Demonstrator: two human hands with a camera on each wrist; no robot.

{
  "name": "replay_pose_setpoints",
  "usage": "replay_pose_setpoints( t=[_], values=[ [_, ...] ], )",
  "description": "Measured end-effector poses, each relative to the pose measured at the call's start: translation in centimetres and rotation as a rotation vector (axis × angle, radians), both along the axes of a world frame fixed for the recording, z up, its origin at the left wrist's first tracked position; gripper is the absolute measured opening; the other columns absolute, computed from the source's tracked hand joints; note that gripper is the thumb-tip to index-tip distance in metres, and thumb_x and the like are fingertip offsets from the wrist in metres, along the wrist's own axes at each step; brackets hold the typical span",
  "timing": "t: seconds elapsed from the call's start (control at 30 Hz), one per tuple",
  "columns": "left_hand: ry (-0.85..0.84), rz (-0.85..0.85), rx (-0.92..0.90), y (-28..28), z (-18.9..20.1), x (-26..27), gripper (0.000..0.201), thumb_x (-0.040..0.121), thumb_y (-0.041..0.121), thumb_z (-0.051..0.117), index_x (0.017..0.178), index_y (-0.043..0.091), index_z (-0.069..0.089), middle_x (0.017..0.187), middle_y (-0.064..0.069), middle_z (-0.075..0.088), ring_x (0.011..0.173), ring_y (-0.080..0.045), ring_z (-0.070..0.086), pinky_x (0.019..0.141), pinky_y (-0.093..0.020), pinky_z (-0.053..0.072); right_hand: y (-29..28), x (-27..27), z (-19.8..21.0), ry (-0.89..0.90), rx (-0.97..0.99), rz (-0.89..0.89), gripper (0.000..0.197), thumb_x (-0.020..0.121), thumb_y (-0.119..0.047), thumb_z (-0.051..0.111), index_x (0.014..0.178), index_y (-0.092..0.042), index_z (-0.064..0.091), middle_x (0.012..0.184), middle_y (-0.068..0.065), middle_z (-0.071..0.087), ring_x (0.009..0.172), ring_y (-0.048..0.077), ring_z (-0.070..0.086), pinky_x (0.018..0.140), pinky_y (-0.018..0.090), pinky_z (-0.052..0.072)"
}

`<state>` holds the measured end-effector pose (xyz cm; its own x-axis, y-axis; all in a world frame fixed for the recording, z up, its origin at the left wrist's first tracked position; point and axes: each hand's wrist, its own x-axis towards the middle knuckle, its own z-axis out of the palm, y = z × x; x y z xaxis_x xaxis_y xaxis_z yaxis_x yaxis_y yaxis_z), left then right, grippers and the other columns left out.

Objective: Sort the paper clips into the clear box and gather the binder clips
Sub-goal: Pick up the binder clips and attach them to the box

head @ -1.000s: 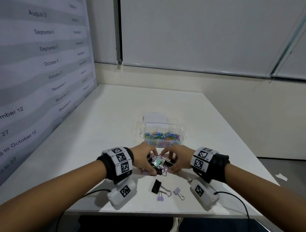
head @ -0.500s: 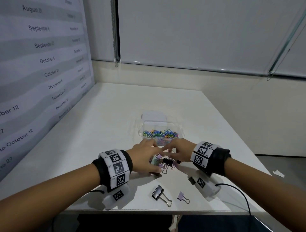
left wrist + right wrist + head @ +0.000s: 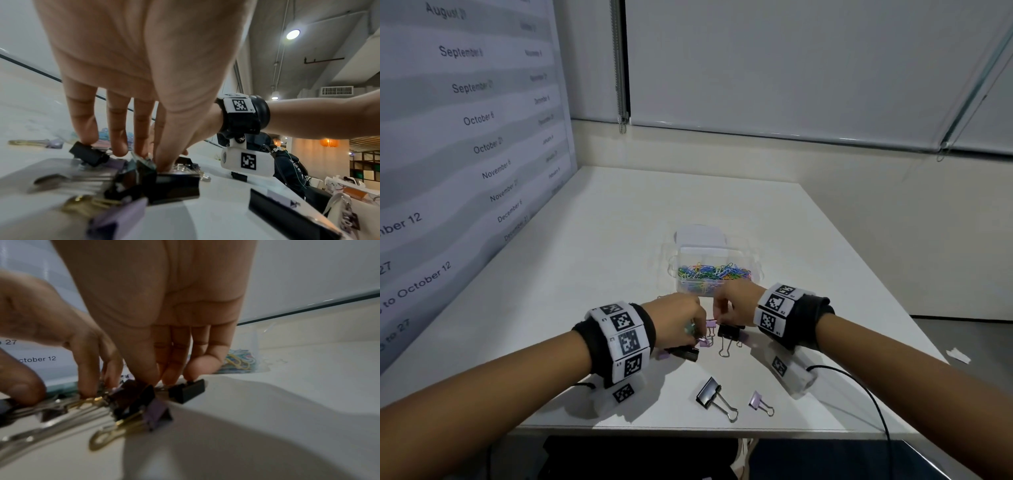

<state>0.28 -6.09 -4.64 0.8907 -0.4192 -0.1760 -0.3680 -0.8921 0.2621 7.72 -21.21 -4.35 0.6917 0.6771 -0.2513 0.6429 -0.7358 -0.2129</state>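
Note:
A clear box (image 3: 710,274) of coloured paper clips (image 3: 714,272) stands open on the white table (image 3: 571,274), its lid behind it. Just in front of it lies a heap of black, purple and teal binder clips (image 3: 724,334). My left hand (image 3: 697,337) and right hand (image 3: 719,317) flank the heap, straight fingers pointing down. In the left wrist view the left hand (image 3: 144,154) presses its fingertips on black clips (image 3: 174,185). The right hand (image 3: 164,379) touches a small black clip (image 3: 187,391) beside a purple one (image 3: 157,413). Neither hand lifts anything.
Two stray binder clips lie near the table's front edge, a black one (image 3: 709,392) and a purple one (image 3: 756,400). A wall panel printed with dates (image 3: 465,137) runs along the left side. A black cable (image 3: 859,383) trails off my right wrist.
Both hands have slid away from me toward the clear box, pushing the heap along. Their fingers have turned from cupping the heap to pointing down on it.

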Motion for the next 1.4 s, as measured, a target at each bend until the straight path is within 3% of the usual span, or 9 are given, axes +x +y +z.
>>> replay_pose_setpoints(
  t=[0.17,0.5,0.57,0.7,0.8,0.9,1.03,1.17,1.4],
  values=[
    [-0.009,0.026,0.032,-0.1,0.1,0.1,0.035,0.087,0.018,0.057,0.121,0.013,0.057,0.121,-0.008,0.057,0.114,-0.025,0.051,0.094,-0.034,0.045,-0.6,0.2,-0.1,-0.030,-0.060,-0.008,0.020,0.086,-0.010,0.050,0.085,-0.001,0.067,0.092,0.014,0.070,0.079,0.025,0.059,0.072,0.031,0.045],
    [0.016,0.030,0.019,-0.2,0.3,0.6,0.045,0.089,0.032,0.055,0.131,0.017,0.048,0.130,-0.006,0.048,0.121,-0.023,0.045,0.100,-0.036,0.042,-1.9,2.4,3.5,-0.097,0.116,-0.142,0.021,0.093,-0.017,0.049,0.103,-0.003,0.060,0.108,0.012,0.064,0.083,0.015,0.047,0.072,0.022,0.033],
    [-0.028,0.130,-0.093,-0.3,0.8,0.9,0.045,0.091,0.031,0.053,0.132,0.014,0.045,0.130,-0.006,0.049,0.119,-0.022,0.048,0.096,-0.028,0.040,-1.9,2.3,3.7,-0.069,0.130,-0.142,0.021,0.093,-0.017,0.049,0.103,-0.002,0.060,0.108,0.012,0.064,0.082,0.016,0.047,0.070,0.021,0.032],
    [-0.009,0.339,-0.447,-0.7,1.6,2.1,0.047,0.087,0.036,0.061,0.125,0.014,0.043,0.109,-0.002,0.060,0.099,-0.018,0.058,0.082,-0.031,0.048,-1.3,1.3,3.3,-0.025,0.185,-0.129,0.021,0.092,-0.015,0.049,0.104,-0.001,0.059,0.100,0.011,0.062,0.080,0.016,0.047,0.056,0.023,0.030],
    [0.002,0.418,-0.658,-0.9,1.5,2.9,0.030,0.084,0.026,0.067,0.109,0.014,0.056,0.080,0.003,0.055,0.076,-0.015,0.054,0.075,-0.030,0.046,-1.0,1.0,3.2,-0.023,0.235,-0.120,0.019,0.091,-0.014,0.050,0.102,-0.002,0.060,0.095,0.010,0.060,0.080,0.016,0.048,0.057,0.013,0.032],
    [-0.022,0.456,-0.769,-0.6,1.6,3.4,0.010,0.082,0.014,0.069,0.088,0.017,0.061,0.062,0.002,0.056,0.064,-0.015,0.055,0.070,-0.030,0.048,-1.0,1.0,3.3,-0.046,0.272,-0.112,0.017,0.090,-0.011,0.049,0.100,-0.002,0.060,0.098,0.012,0.065,0.079,0.015,0.048,0.061,0.021,0.035],
    [0.082,0.507,-1.042,-0.4,2.1,3.2,0.010,0.083,0.006,0.067,0.088,0.011,0.061,0.060,-0.003,0.064,0.047,-0.003,0.060,0.046,-0.012,0.046,-1.2,1.0,3.8,-0.025,0.339,-0.105,0.011,0.092,-0.010,0.048,0.094,-0.007,0.059,0.085,0.002,0.062,0.059,-0.001,0.051,0.054,0.007,0.035],
    [0.143,0.559,-1.305,-0.2,2.1,3.5,0.015,0.084,0.003,0.066,0.098,0.001,0.061,0.061,-0.002,0.071,0.049,-0.005,0.063,0.053,-0.014,0.053,-0.9,0.9,4.1,-0.009,0.499,-0.160,0.011,0.090,-0.008,0.051,0.082,-0.015,0.054,0.067,-0.010,0.056,0.050,-0.002,0.053,0.049,0.006,0.042],
    [0.208,0.560,-1.408,0.1,2.2,3.5,0.015,0.084,0.001,0.065,0.096,0.004,0.058,0.063,-0.004,0.073,0.054,-0.008,0.066,0.058,-0.017,0.057,-0.8,0.6,5.1,0.029,0.650,-0.206,0.006,0.081,-0.009,0.066,0.079,-0.015,0.065,0.067,-0.007,0.065,0.038,-0.001,0.054,0.047,0.010,0.044]
  ],
)
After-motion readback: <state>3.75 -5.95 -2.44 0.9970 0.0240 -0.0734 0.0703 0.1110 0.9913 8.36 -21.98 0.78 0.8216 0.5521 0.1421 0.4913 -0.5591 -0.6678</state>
